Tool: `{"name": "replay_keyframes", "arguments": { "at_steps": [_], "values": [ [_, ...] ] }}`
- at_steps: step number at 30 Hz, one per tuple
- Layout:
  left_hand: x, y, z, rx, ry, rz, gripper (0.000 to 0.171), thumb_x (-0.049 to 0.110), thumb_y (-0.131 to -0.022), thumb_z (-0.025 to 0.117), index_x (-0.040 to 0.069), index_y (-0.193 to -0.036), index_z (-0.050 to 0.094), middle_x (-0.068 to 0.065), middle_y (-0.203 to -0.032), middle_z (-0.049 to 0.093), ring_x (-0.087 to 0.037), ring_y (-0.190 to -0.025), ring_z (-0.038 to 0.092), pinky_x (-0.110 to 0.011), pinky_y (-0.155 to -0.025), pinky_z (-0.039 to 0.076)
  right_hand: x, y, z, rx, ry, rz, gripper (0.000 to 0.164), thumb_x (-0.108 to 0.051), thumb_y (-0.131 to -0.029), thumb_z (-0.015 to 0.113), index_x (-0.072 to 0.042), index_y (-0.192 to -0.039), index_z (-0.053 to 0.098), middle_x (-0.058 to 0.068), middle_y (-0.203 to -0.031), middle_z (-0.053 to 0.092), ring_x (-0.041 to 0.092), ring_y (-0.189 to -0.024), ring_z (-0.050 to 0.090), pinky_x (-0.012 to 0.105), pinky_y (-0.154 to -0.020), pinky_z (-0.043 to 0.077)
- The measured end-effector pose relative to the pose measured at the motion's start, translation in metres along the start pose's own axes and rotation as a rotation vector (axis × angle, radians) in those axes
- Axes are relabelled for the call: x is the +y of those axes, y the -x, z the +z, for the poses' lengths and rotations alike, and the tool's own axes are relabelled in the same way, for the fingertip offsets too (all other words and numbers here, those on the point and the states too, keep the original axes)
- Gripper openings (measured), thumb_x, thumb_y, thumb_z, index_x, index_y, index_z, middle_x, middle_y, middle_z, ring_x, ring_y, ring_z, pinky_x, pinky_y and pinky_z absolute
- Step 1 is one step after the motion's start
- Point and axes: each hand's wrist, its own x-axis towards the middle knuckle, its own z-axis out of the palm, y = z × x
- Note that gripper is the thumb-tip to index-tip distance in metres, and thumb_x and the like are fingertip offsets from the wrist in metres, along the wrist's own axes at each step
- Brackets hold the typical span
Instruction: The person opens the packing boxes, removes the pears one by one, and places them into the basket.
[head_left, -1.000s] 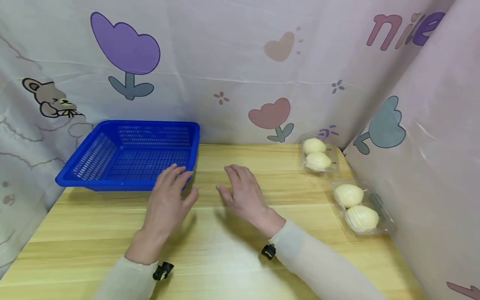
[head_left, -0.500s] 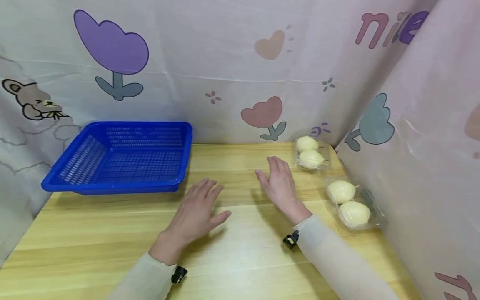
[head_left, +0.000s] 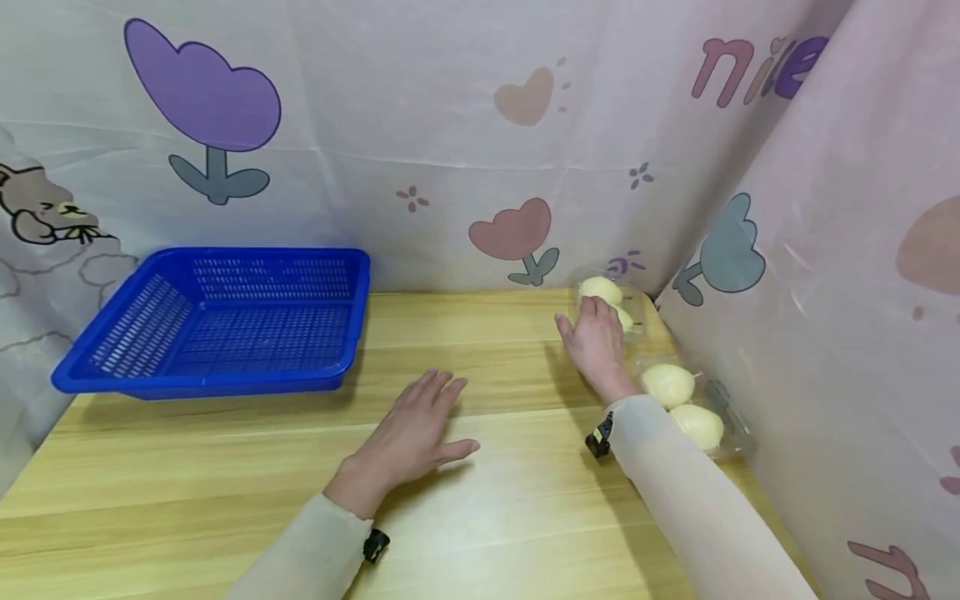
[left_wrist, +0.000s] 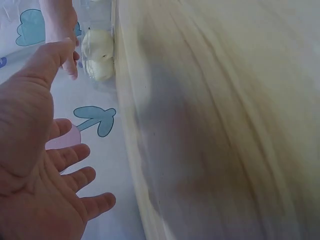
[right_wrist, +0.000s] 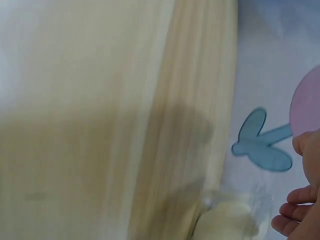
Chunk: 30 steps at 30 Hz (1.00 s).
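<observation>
In the head view my right hand (head_left: 598, 346) reaches over the far clear plastic pack (head_left: 637, 327), its fingers overlapping one of two pale yellow, pear-like fruits (head_left: 601, 288). Seen from the right wrist, the fingers of that hand (right_wrist: 306, 200) stand a little apart from the pack (right_wrist: 227, 220) and hold nothing. My left hand (head_left: 408, 433) hovers palm down over the middle of the table with fingers spread and nothing in them. The left wrist view shows this hand (left_wrist: 35, 170) with the thumb apart, and the fruit pack (left_wrist: 99, 52) beyond it.
A second clear pack with two such fruits (head_left: 697, 425) lies nearer on the right, partly behind the right sleeve (head_left: 697, 492). A blue slotted basket (head_left: 225, 386) stands at the back left of the wooden table (head_left: 480, 517). Printed curtains (head_left: 375, 100) hang behind and to the right.
My right hand has moved right and away from me, to the far fruit pack. My left hand has shifted right from the basket's edge. The head view has turned slightly right.
</observation>
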Motion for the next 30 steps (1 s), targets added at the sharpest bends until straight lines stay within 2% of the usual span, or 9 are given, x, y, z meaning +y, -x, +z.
{"name": "replay_keyframes", "arguments": {
  "at_steps": [9,16,20,25,30],
  "values": [
    [0.005,-0.005,0.004,-0.047,0.051,-0.008,0.092,0.063,-0.097,0.067,0.011,-0.165,0.033,-0.019,-0.167,0.036,-0.041,-0.159,0.025,-0.059,-0.128,0.027,0.018,-0.013,0.001,-0.045,0.056,0.068,0.073,-0.047,-0.106,0.056,0.016,-0.142,0.046,0.035,-0.148,0.046,0.053,-0.138,0.042,0.066,-0.119,0.033],
    [0.007,-0.006,0.007,-0.044,0.063,-0.018,0.09,0.062,-0.098,0.066,0.012,-0.165,0.033,-0.018,-0.167,0.038,-0.04,-0.159,0.026,-0.058,-0.128,0.028,0.017,-0.017,0.002,-0.108,0.108,0.094,0.082,-0.048,-0.107,0.052,0.019,-0.151,0.033,0.04,-0.157,0.034,0.056,-0.15,0.028,0.069,-0.128,0.013],
    [0.007,-0.007,0.008,-0.05,0.078,-0.023,0.09,0.062,-0.098,0.067,0.013,-0.166,0.033,-0.017,-0.167,0.038,-0.04,-0.159,0.027,-0.059,-0.128,0.028,0.017,-0.016,0.002,-0.152,0.144,0.104,0.083,-0.045,-0.108,0.05,0.019,-0.155,0.026,0.04,-0.162,0.028,0.055,-0.154,0.022,0.068,-0.129,0.006],
    [0.007,-0.009,0.011,-0.063,0.081,-0.028,0.091,0.062,-0.098,0.066,0.013,-0.166,0.03,-0.016,-0.167,0.038,-0.038,-0.158,0.029,-0.057,-0.128,0.03,0.015,-0.011,0.002,-0.181,0.157,0.091,0.08,-0.043,-0.109,0.047,0.016,-0.158,0.023,0.038,-0.166,0.023,0.053,-0.156,0.019,0.067,-0.129,0.005],
    [0.007,-0.01,0.014,-0.062,0.087,-0.017,0.092,0.06,-0.099,0.066,0.011,-0.167,0.029,-0.017,-0.167,0.038,-0.039,-0.156,0.033,-0.058,-0.126,0.032,0.011,-0.005,0.004,-0.156,0.171,0.054,0.078,-0.041,-0.109,0.049,0.017,-0.157,0.027,0.037,-0.164,0.028,0.053,-0.155,0.023,0.068,-0.129,0.008]
  ]
}}
